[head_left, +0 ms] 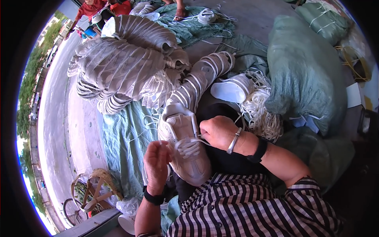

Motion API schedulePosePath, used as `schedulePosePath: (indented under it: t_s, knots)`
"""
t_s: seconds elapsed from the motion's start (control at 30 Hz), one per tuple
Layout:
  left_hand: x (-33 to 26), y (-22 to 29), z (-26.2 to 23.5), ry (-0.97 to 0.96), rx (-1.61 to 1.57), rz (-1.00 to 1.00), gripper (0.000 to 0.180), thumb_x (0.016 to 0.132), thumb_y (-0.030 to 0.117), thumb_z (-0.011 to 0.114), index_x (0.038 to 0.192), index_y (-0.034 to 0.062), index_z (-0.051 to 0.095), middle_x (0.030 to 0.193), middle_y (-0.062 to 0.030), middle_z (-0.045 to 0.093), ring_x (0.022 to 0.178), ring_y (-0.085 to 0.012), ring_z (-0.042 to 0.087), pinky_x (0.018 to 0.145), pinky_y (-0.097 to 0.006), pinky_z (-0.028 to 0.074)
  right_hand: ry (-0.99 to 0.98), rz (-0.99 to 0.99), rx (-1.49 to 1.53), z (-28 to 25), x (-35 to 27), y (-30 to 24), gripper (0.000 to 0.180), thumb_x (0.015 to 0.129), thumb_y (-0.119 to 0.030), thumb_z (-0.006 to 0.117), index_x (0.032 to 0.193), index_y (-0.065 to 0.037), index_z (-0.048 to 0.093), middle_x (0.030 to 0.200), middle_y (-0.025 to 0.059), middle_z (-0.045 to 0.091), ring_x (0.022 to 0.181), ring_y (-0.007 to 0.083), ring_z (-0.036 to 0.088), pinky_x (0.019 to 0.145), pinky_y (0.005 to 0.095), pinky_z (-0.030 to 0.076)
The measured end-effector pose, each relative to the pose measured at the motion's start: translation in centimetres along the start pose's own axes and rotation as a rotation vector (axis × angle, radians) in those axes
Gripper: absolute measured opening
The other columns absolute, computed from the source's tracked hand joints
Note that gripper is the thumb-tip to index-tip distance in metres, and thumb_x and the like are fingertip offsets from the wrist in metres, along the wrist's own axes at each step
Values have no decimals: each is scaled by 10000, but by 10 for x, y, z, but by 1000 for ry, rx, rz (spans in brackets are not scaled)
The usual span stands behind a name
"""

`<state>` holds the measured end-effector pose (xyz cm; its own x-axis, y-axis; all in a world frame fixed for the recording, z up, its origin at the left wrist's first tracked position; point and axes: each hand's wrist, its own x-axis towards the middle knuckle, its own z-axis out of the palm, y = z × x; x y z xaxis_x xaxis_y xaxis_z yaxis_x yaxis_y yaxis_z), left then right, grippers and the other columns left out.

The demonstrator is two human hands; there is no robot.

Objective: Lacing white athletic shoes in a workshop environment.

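A pale sneaker [191, 168] rests on my lap, its toe pointing toward me and its opening away. White shoelace [188, 148] crosses the lower eyelets in several rows over the tongue. At the shoe's right edge, my right hand [221, 132] pinches the lace close to an upper eyelet. Beside the left edge is my left hand [156, 161], its fingers drawn together; whether a lace end lies between them cannot be made out. The shoe's sole is hidden from view.
Stacks of nested pale shoe uppers [118, 67] rise ahead on a green sheet [126, 138]. A heap of white laces [260, 108] lies to the right, next to a large green sack [306, 75]. Another person in red [89, 10] sits at the far left.
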<state>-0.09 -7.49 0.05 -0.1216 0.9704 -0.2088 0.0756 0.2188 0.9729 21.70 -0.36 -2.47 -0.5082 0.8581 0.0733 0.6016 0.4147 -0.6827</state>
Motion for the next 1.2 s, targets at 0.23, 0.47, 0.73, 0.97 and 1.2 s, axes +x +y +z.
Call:
schedulePosePath:
  t_s: [0.23, 0.47, 0.73, 0.97, 1.2]
  knots:
    - [0, -4, -12, -114, 353, 39, 188, 926, 154, 530, 852, -13, 578, 701, 4, 548, 664, -63, 478, 623, -216, 415, -63, -16, -77, 1, 12, -5, 55, 738, -87, 593, 722, -35, 594, 674, 164, 621, 667, 343, 622, 624, 429, 496]
    - [10, -4, -20, -234, 238, -23, 237, 926, 189, 518, 790, 0, 564, 723, 15, 543, 666, -56, 453, 613, -210, 381, -33, -209, -321, -1, 3, -29, 83, 693, -57, 608, 738, -26, 545, 650, 152, 605, 619, 327, 626, 574, 399, 508]
    - [14, 5, -11, -199, 181, -103, 264, 915, 209, 529, 764, 0, 583, 693, 29, 536, 635, -53, 449, 592, -203, 370, -124, -223, -275, 0, 9, -22, 88, 733, -35, 562, 820, -23, 558, 700, 150, 606, 666, 342, 617, 589, 435, 484]
    - [26, 23, -3, -78, 933, 473, 73, 783, 112, 600, 720, 75, 591, 632, -46, 549, 611, -182, 529, 579, -319, 424, -68, -307, -161, -5, 14, -3, 142, 746, -120, 625, 867, -60, 582, 673, 112, 592, 656, 291, 620, 597, 375, 496]
    - [36, 60, -3, -169, 1170, 788, 277, 652, 94, 739, 898, 90, 611, 968, -56, 550, 911, -240, 541, 782, -365, 477, 47, -626, -316, -20, 25, -11, 181, 693, -77, 646, 861, -61, 580, 950, 65, 542, 852, 230, 584, 708, 359, 488]
